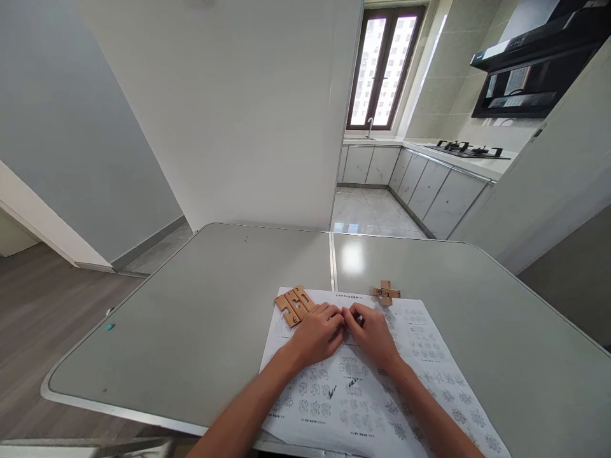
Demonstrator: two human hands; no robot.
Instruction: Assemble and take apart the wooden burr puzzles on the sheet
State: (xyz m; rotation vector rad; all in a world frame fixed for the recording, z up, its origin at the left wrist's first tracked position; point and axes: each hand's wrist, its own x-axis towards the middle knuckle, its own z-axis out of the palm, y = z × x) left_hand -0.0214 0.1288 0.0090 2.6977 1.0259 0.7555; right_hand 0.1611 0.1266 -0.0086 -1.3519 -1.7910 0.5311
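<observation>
My left hand point(321, 332) and my right hand point(369, 331) meet fingertip to fingertip above a printed paper sheet point(334, 397). The fingers of both are curled and pinched together; whatever lies between them is hidden. Just beyond my left hand, flat notched wooden puzzle pieces point(293, 305) marked with dark characters lie side by side on the sheet's top left corner. A cross-shaped wooden puzzle piece assembly point(386, 293) sits at the sheet's top edge, past my right hand. Rows of small diagrams and a few handwritten check marks cover the paper.
The grey table point(191, 331) has a metal rim and a seam point(333, 261) across its middle. A small teal bit point(110, 326) lies near its left edge. A white wall point(248, 114) stands behind it, with a kitchen counter point(439, 191) further off at right.
</observation>
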